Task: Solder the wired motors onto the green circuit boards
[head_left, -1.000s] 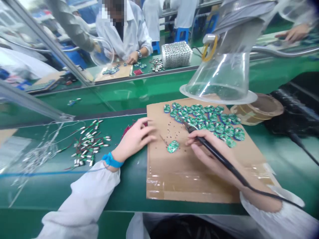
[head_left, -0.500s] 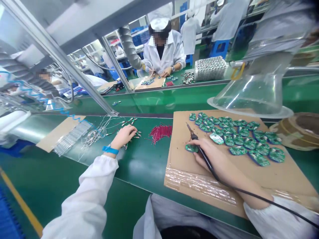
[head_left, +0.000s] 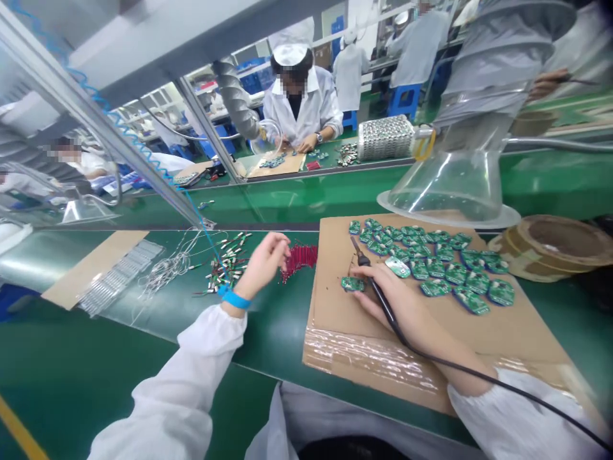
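Observation:
My right hand (head_left: 390, 294) is closed around a soldering iron (head_left: 380, 297), its tip pointing away over the cardboard. A small green circuit board (head_left: 352, 283) lies at the fingertips of that hand. To the left, my left hand (head_left: 265, 262), with a blue band at the wrist, hovers beside a bundle of red wires (head_left: 301, 257). Its fingers are bent together, and anything between them is too small or hidden to make out. Behind that wrist is a heap of small metal parts with wires (head_left: 230, 263).
Many green boards (head_left: 431, 255) cover the back of the cardboard sheet (head_left: 368, 358). Above them hangs a clear fume hood (head_left: 450, 185); a tape roll (head_left: 550, 249) stands at right. White cables (head_left: 167, 268) and a tray of metal pieces (head_left: 119, 275) lie left. A co-worker (head_left: 301, 102) sits opposite.
My left hand has moved right from the heap of metal parts to the red wires. My right hand keeps the soldering iron by the same board. The view has shifted slightly.

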`<move>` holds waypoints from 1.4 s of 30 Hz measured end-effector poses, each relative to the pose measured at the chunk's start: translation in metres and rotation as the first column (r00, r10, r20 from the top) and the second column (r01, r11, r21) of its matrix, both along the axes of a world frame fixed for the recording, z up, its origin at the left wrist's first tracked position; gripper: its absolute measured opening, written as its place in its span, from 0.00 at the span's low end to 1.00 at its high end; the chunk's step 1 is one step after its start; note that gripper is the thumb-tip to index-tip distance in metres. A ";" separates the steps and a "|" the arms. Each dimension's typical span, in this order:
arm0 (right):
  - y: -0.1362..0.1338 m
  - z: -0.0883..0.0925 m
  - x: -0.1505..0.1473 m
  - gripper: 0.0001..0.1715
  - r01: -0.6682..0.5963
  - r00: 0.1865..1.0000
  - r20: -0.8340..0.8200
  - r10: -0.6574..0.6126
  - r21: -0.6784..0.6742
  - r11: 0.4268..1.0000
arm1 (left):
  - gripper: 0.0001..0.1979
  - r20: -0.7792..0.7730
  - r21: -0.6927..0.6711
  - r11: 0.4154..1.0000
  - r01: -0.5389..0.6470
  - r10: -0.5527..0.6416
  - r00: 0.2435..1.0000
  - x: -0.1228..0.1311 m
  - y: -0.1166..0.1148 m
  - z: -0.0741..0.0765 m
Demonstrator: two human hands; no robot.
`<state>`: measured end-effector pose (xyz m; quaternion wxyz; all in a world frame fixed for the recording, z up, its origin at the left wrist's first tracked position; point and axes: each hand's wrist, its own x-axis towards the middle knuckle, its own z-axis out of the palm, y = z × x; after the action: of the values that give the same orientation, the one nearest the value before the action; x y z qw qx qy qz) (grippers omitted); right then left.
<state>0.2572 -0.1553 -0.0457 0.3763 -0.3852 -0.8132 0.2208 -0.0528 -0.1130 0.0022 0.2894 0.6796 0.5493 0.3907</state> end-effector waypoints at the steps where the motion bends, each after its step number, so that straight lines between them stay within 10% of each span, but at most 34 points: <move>1: -0.002 0.002 0.000 0.21 0.023 1.000 -0.018 -0.023 -0.003 1.000 | 0.10 0.020 -0.033 0.998 0.060 -0.059 0.998 0.022 -0.003 -0.004; 6: -0.009 0.012 0.000 0.25 0.137 0.990 -0.021 -0.138 -0.040 0.990 | 0.12 0.131 -0.157 0.945 0.288 -0.269 0.954 0.101 -0.027 -0.005; 11: -0.008 0.008 0.002 0.14 0.184 0.981 -0.050 -0.186 -0.051 0.982 | 0.12 0.223 -0.235 0.894 0.382 -0.333 0.916 0.124 -0.033 -0.005; 18: -0.008 0.006 0.006 0.07 0.186 0.979 -0.097 -0.181 0.039 0.982 | 0.10 0.120 -0.219 0.867 0.447 -0.431 0.894 0.121 -0.029 -0.020; 26: -0.011 0.009 0.012 0.06 0.130 0.991 -0.008 -0.130 -0.010 0.991 | 0.09 -0.190 -0.142 0.724 0.675 -0.689 0.699 0.098 -0.020 -0.025; 36: -0.016 0.025 0.014 0.08 0.064 0.994 0.092 -0.051 -0.142 0.988 | 0.08 -0.392 -0.060 0.691 0.720 -0.680 0.620 0.100 -0.020 -0.020; 42: -0.015 0.016 0.010 0.12 0.143 0.976 0.166 -0.141 -0.001 0.990 | 0.06 -0.376 -0.048 0.744 0.667 -0.632 0.678 0.107 -0.026 -0.012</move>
<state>0.2674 -0.1704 -0.0297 0.3196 -0.4617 -0.8107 0.1658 0.0541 -0.1391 -0.0100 0.2689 0.9032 0.2974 0.1531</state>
